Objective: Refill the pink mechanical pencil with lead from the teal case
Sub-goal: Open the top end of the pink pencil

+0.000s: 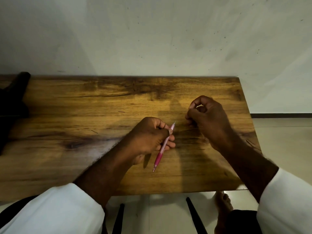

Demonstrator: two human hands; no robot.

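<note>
Left fingers (166,141): curled around the middle of the pink mechanical pencil (163,147), clamped on its barrel.
Left hand (148,137): low over the desk (84,115), back of the hand up, wrist and forearm running back to a white sleeve (55,210).
Pink mechanical pencil: held slanted, writing tip pointing down and toward the person just below the left fingers, the darker pink grip bare beneath them; the upper end sticks out above the fingers and points away, toward the right hand (207,119).
Right fingers (191,114): bunched together, thumb and forefinger tips meeting in a ring, the other fingertips tucked down close to the desk; whether they pinch anything is too small to tell.
Right hand: just beyond and to the right of the pencil's upper end, near it but not touching; its forearm leads back to a second white sleeve (287,205).
Teal case: cannot be made out anywhere around the fingers.
Desk: brown wood with dark grain, a few thin dark marks (121,111) lying well to the left of the left fingers.
Beyond the desk: a pale wall (152,39) past the right fingers; a dark object (13,102) at the far left edge.
Below the desk: pale floor (278,141), dark legs (194,213), a bare foot (222,205).
</note>
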